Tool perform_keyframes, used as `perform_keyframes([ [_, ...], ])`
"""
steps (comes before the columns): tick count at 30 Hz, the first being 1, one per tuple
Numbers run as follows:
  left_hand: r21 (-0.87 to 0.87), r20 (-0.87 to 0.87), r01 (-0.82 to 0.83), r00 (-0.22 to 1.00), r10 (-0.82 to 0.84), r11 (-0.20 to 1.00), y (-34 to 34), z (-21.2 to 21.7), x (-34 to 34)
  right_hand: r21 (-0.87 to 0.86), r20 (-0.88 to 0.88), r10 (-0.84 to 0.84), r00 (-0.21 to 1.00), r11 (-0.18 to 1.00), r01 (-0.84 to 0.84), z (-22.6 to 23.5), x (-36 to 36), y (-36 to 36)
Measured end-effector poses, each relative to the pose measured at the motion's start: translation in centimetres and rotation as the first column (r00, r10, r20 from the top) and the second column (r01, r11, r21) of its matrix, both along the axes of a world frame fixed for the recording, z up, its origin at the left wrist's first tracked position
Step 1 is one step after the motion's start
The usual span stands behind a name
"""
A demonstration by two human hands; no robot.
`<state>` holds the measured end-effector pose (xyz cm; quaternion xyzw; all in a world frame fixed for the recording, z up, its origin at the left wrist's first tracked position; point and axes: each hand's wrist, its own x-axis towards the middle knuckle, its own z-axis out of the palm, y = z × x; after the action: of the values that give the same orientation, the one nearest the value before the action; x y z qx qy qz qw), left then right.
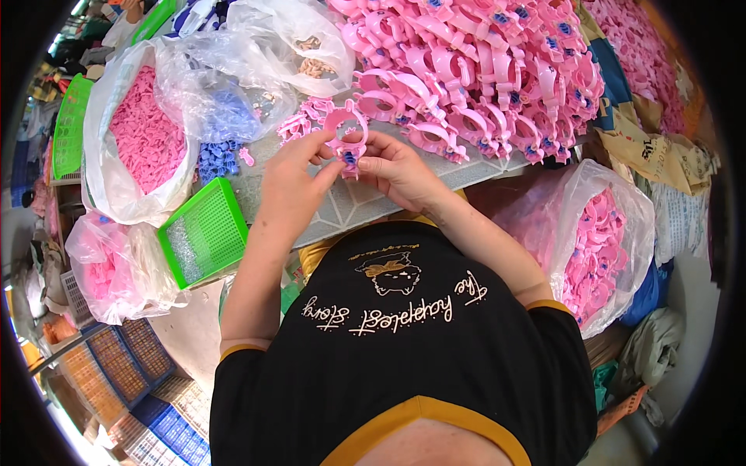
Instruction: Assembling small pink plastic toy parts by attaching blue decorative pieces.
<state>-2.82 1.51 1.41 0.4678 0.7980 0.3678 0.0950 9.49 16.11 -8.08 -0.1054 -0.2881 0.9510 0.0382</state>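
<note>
Left hand (pixel 297 175): I see its fingertips pinching the pink ring piece (pixel 346 145).
Right hand (pixel 402 172): clamped on the same piece.
Pink pile (pixel 474 66): heaped beyond, on the worktop (pixel 330 221).

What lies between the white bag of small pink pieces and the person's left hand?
In the head view, blue pieces, a pink piece and grey tabletop lie between the white bag and the left hand.

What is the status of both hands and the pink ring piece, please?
Left hand, right hand: both pinching pink ring piece. Blue part on near side. Large pink pile beyond, to the right; not blocking hands.
</note>
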Motion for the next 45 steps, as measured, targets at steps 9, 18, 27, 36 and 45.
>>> perform_keyframes([
  [9, 0.057, -0.198, 0.085, 0.978, -0.073, 0.995, -0.2, -1.5, -0.3, -0.011, 0.017, -0.013, 1.000, 1.000, 0.013, 0.8, 0.1, 0.0],
  [18, 0.027, -0.249, 0.140, 0.960, -0.129, 0.990, 0.2, -1.0, -0.8, 0.044, 0.019, -0.014, 1.000, 0.999, 0.013, -0.6, -0.2, 0.1],
  [27, 0.024, -0.417, -0.050, 0.907, 0.056, 0.998, 5.6, -1.9, -9.3, -0.009, 0.013, 0.002, 1.000, 1.000, -0.002, 0.5, 0.2, 0.4],
  [36, -0.409, -0.567, -0.216, 0.821, -0.062, 0.887, 11.2, -5.4, -13.6, -0.028, -0.052, -0.027, 0.998, 0.999, 0.025, -0.4, -0.2, 0.2],
  [45, 0.205, 0.467, -0.084, 0.884, -0.022, 0.975, 6.4, -1.9, -10.0, -0.058, -0.030, -0.025, 0.999, 0.998, 0.024, 0.0, 0.1, 0.4],
])
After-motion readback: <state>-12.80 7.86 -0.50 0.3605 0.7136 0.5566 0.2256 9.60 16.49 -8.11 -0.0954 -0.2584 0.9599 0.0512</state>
